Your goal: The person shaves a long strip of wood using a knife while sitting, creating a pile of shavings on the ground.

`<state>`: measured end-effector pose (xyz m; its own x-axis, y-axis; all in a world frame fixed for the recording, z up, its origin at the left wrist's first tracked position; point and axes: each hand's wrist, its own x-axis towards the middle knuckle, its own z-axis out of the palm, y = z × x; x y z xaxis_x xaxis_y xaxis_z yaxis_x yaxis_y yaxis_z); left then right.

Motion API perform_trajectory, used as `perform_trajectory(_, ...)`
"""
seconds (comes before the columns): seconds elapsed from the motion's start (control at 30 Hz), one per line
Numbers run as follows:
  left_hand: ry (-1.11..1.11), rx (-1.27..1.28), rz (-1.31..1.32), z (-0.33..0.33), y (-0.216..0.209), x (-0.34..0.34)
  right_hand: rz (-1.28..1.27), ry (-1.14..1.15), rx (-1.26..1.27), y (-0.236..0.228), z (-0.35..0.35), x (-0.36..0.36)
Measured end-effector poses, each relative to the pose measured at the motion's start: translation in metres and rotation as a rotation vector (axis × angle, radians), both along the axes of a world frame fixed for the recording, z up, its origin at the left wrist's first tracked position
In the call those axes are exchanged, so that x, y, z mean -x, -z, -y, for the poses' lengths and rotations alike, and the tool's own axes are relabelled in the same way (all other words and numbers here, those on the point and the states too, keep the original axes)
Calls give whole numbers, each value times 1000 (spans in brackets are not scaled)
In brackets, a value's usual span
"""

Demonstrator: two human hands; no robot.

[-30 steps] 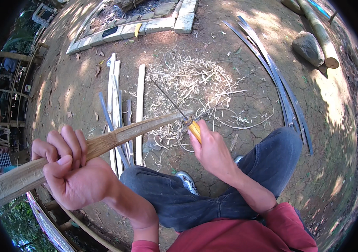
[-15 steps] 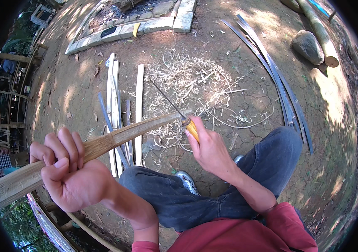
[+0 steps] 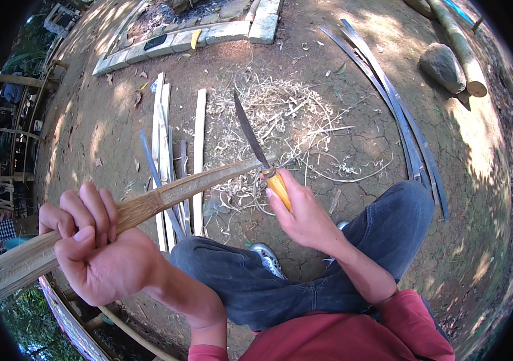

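Note:
My left hand [image 3: 103, 253] is wrapped round a thick split bamboo pole [image 3: 142, 207], which slants from the lower left up toward the middle and narrows to a pale, cut far end. In my right hand [image 3: 304, 210] is a knife [image 3: 249, 129] by its yellow-brown wooden handle. Its dark, curved blade points up and away, with the side of the blade showing. Near the handle, the blade base crosses or lies beside the pole's far tip; contact cannot be made out. Behind the blade, a heap of curly pale shavings [image 3: 286, 111] covers the ground.
Pale and dark strips [image 3: 200, 150] lie on the ground left of the shavings. Long dark strips [image 3: 398, 114] curve along the right. Farther off are a stone-edged fire pit [image 3: 226, 34] with a phone [image 3: 155, 41] on its rim, a rock [image 3: 443, 67] and a log [image 3: 464, 54].
My right hand has turned the knife, so its blade shows broad instead of edge-on and its tip has swung up and to the right. The left hand keeps its grip, shifting slightly.

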<state>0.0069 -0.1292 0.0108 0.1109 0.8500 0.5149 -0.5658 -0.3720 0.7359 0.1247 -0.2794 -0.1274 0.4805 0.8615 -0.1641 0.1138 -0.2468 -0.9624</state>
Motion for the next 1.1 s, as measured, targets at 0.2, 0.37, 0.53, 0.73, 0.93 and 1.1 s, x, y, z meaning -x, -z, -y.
perform_trajectory(0.2, -14, 1, 3, 0, 0, 0, 42, -14, -47, 0, 1, 0)
perform_trajectory(0.37, -18, -1, 11, 0, 1, -1, -22, 2, -47, -2, 1, 1)
perform_trajectory(0.53, -16, -5, -5, 0, 0, -1, -11, 16, -22, 4, -1, 1)
perform_trajectory(0.73, -17, -9, -8, 0, 0, 0, 128, 32, -2, 6, -1, 2)
perform_trajectory(0.93, -12, -7, 0, -1, 0, 1, 190, 61, -36, 7, 0, 5)
perform_trajectory(1.1, -16, -8, 7, -1, 0, 0, 228, 66, -61, 6, 1, 4)
